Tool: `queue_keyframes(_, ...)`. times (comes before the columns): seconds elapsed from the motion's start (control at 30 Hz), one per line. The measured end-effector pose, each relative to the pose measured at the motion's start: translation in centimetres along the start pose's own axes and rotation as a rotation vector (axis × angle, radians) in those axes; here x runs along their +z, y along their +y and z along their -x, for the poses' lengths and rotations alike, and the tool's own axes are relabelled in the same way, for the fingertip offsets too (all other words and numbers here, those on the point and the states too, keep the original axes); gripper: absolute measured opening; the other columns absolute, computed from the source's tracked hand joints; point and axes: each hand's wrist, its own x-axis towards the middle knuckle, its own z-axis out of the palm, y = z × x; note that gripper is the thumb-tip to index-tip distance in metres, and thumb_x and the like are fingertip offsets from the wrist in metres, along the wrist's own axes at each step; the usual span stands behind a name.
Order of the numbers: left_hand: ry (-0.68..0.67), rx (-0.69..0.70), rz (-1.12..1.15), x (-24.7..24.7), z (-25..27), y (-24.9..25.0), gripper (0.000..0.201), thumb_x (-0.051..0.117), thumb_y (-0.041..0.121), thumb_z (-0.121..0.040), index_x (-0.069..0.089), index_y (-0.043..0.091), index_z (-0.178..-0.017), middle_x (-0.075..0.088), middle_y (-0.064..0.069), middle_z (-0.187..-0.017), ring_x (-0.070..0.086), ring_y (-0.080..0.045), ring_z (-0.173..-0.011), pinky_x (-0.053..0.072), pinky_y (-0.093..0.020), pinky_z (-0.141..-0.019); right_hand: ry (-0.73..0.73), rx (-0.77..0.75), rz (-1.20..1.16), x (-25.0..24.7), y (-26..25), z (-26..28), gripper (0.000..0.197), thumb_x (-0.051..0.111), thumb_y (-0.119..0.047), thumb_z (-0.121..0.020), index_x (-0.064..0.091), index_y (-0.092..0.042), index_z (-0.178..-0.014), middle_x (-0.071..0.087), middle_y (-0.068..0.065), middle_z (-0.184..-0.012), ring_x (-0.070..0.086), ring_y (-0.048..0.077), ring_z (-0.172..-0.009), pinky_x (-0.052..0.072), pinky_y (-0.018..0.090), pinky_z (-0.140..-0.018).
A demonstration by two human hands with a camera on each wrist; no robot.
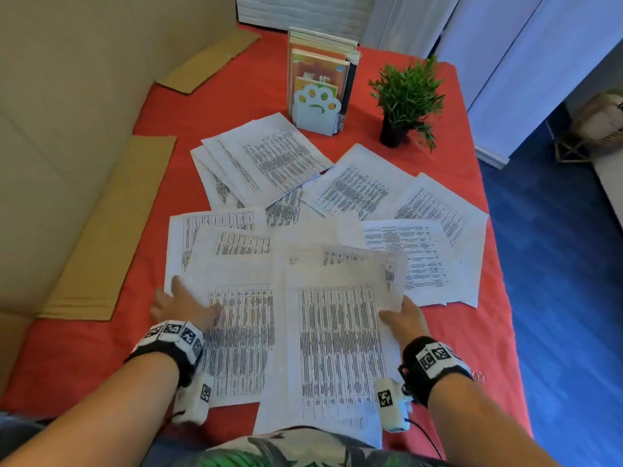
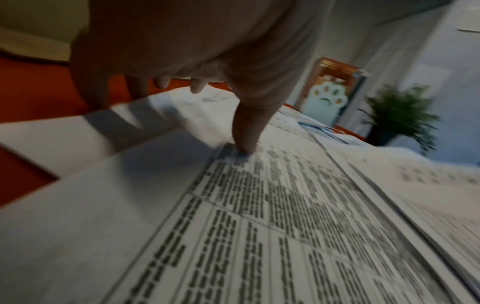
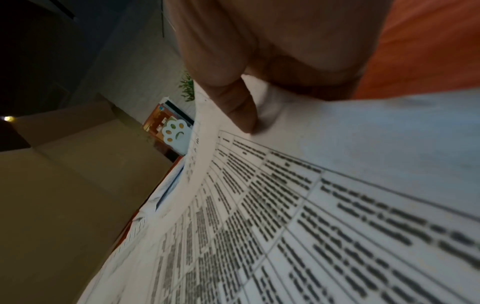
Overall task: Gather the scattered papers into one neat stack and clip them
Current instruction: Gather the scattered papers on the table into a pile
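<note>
Plainly, the right hand (image 1: 403, 320) has its grip on a sheaf of printed sheets (image 1: 340, 335): the thumb (image 3: 239, 107) presses on top near the sheaf's right edge while the other fingers go under it, out of sight, so the sheaf lifts and bows off the bench (image 1: 84, 358), probably to carry it across onto its neighbour. The left hand (image 1: 183, 306) pinches nothing; its fingers are spread, the thumb tip (image 2: 245, 144) planted on the sheet beside the sheaf (image 1: 236, 332), likely to pin that sheet against the red cloth so it does not slide while the other hand moves. Both of these sheets sit at the near edge of the bench, the lifted one overhanging it slightly.

Beyond them, the remaining papers (image 1: 266, 163) fan out across the middle of the bench and toward its right edge, overlapping at odd angles, so gathering is far from finished. No clip can be made out in any view.

Toward the far edge stand a paw-shaped book holder (image 1: 317, 109) and a small potted plant (image 1: 406, 96), well apart from the hands. Flat cardboard pieces (image 1: 111, 230) lie along the left edge.
</note>
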Motion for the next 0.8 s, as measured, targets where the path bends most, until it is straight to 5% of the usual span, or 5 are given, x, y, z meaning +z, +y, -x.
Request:
queue_keyframes(0.17, 0.024, 0.067, 0.23, -0.1, -1.3, -1.3, 0.093, 0.086, 0.019, -0.061, 0.032, 0.005, -0.135, 0.053, -0.026, -0.128, 0.054, -0.043, -0.114, 0.046, -0.05, -0.096, -0.017, -0.058, 0.043, 1.4, 0.9, 0.1, 0.017, 0.053, -0.021, -0.092, 0.061, -0.014, -0.105, 0.069, 0.01, -0.098, 0.067, 0.028, -0.089, 0.056, 0.046, -0.085)
queue_keyframes(0.27, 0.023, 0.2, 0.305, -0.1, -0.7, -1.5, 0.057, 0.076, 0.003, -0.073, 0.049, 0.0, -0.123, 0.062, -0.023, -0.117, 0.06, -0.038, -0.105, 0.047, -0.042, -0.089, 0.024, -0.041, -0.048, 1.9, 1.1, 0.0, 0.022, 0.054, -0.032, -0.092, 0.063, -0.012, -0.098, 0.071, 0.013, -0.095, 0.068, 0.031, -0.089, 0.055, 0.049, -0.086)
queue_keyframes(0.43, -0.035, 0.311, 0.311, 0.2, -0.4, -2.7, 0.021, 0.061, 0.013, -0.088, 0.059, -0.001, -0.104, 0.066, -0.016, -0.1, 0.059, -0.03, -0.091, 0.043, -0.033, -0.078, -0.003, -0.095, -0.086, 2.5, 0.8, -0.3, 0.02, 0.055, -0.031, -0.092, 0.061, -0.016, -0.105, 0.069, 0.01, -0.103, 0.066, 0.029, -0.096, 0.052, 0.05, -0.091)
queue_keyframes(0.63, -0.152, 0.29, 0.386, 1.3, 0.2, -2.8, 0.035, 0.05, 0.025, -0.095, 0.053, -0.001, -0.072, 0.049, -0.011, -0.068, 0.044, -0.021, -0.07, 0.03, -0.03, -0.056, 0.006, -0.068, -0.071, 3.7, 0.0, 0.2, 0.014, 0.048, -0.01, -0.091, 0.057, -0.019, -0.097, 0.067, 0.011, -0.098, 0.066, 0.031, -0.091, 0.055, 0.051, -0.087)
queue_keyframes(0.8, -0.217, 0.252, 0.506, 1.6, 1.3, -2.1, 0.039, 0.042, 0.029, -0.098, 0.061, -0.004, -0.091, 0.06, -0.011, -0.088, 0.052, -0.02, -0.082, 0.038, -0.03, -0.069, -0.108, -0.096, -0.009, 5.6, -0.5, 0.7, 0.037, 0.045, -0.014, -0.093, 0.049, -0.023, -0.129, 0.06, 0.006, -0.122, 0.061, 0.025, -0.106, 0.052, 0.043, -0.094)
